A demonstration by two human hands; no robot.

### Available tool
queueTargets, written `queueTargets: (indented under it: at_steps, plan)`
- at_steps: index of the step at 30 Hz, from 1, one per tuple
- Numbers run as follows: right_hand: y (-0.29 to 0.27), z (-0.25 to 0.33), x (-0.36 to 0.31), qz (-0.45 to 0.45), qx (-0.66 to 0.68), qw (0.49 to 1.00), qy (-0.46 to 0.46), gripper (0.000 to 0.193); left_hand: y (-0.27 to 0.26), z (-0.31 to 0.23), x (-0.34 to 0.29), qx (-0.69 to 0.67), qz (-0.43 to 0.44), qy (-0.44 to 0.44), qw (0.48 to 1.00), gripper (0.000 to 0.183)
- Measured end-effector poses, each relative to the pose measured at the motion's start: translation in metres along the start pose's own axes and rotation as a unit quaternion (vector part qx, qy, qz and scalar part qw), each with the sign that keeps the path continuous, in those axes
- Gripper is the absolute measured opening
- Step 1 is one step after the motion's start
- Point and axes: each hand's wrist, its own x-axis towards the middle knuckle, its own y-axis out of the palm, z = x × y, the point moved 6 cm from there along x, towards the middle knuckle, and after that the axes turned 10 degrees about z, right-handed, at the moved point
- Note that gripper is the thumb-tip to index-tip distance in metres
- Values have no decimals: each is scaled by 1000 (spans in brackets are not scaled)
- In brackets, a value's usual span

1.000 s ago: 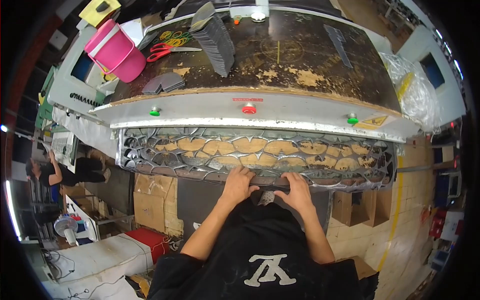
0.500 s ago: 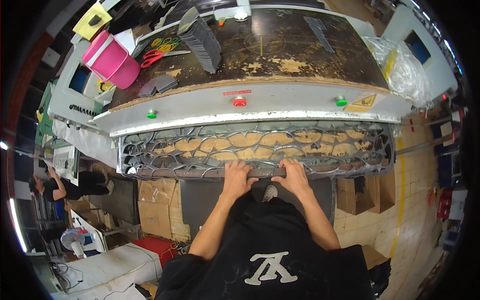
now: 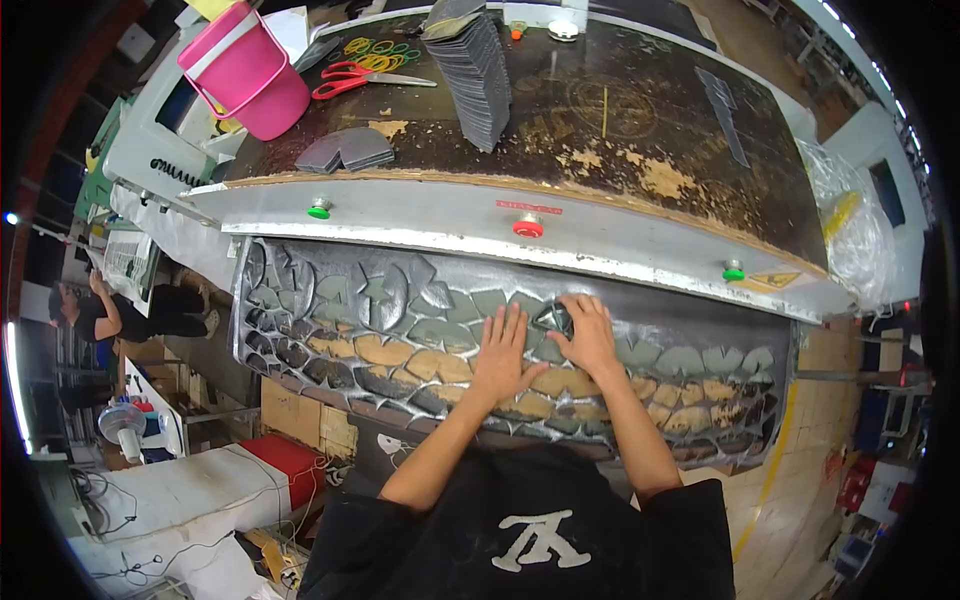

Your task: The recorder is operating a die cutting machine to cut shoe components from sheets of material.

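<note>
Below the machine's front beam, a dark grey sheet (image 3: 700, 285) lies on the bed, with rows of rounded cut-outs showing tan and greenish board between thin web strips. My left hand (image 3: 502, 365) rests flat on this cut area, fingers stretched and thumb spread, holding nothing. Just right of it, my right hand (image 3: 590, 345) has bent fingers and thumb around a small dark curved piece (image 3: 556, 318), partly covered by the hand. Several raised grey pieces (image 3: 383, 295) lie on the sheet farther left.
On the tabletop (image 3: 560, 110) beyond stand a tall stack of grey cut pieces (image 3: 475, 90), a smaller pile (image 3: 345, 150), red scissors (image 3: 350, 80), rubber bands (image 3: 375, 55) and a pink bucket (image 3: 245, 75). The beam carries a red button (image 3: 528, 227) and green buttons (image 3: 319, 208). Another person (image 3: 130, 310) is at far left.
Both hands have left the bed's near edge and reached farther in over the cut sheet. More of the sheet now shows beneath the beam, and the view has turned.
</note>
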Motion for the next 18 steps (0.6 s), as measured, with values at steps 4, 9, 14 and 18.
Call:
queueTargets:
  at_steps: [4,9,14,18]
  plan:
    - [37,-14,-21,68,34,997,-3,64,18,-2,-13,41,17,-5,999,106]
    - [52,6,-25,-1,20,999,-46,61,15,9,-30,45,30,-23,998,107]
    - [67,-15,-42,-6,-11,999,-37,67,18,8,-31,-52,35,-6,998,109]
    - [46,11,-33,51,15,999,-5,73,39,10,-45,-42,-48,46,997,108]
